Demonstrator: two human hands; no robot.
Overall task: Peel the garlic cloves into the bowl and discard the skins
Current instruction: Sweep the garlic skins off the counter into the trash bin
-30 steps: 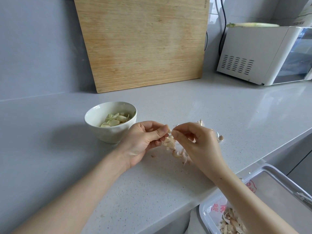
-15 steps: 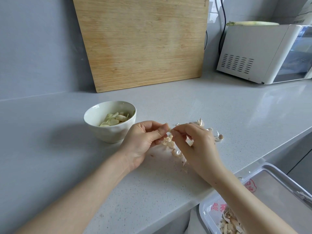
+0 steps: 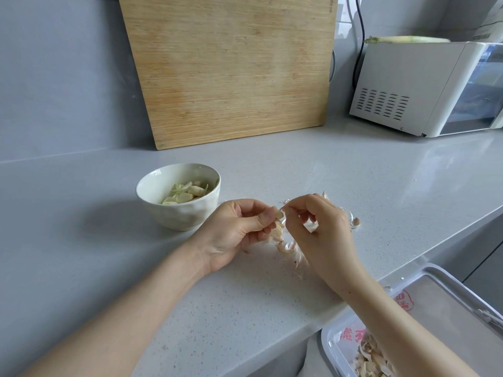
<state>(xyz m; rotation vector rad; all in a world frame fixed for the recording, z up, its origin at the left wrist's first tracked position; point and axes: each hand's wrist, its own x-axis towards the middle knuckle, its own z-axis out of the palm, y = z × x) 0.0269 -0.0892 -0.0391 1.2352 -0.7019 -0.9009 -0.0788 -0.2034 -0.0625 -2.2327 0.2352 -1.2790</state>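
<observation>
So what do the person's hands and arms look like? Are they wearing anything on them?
No gloves at all. The left hand and the right hand are both bare, with no rings, watch or bracelet showing. The forearms are bare too, with no sleeves in view right up to the picture's edge.

A round white ceramic bowl (image 3: 152, 180) sits left of centre on the pale grey stone counter (image 3: 272, 164), peeled garlic cloves (image 3: 187, 193) in it. Behind, a rectangular bamboo cutting board (image 3: 231, 66) leans on the grey wall (image 3: 54, 77); a boxy white appliance (image 3: 402, 85) stands far right. Just right of the bowl, left hand (image 3: 234, 229) and right hand (image 3: 324, 229) meet on a small garlic clove (image 3: 278, 214) above papery garlic skins (image 3: 285, 247). A white plastic bin (image 3: 449, 292) lies below the counter's near-right edge.
</observation>
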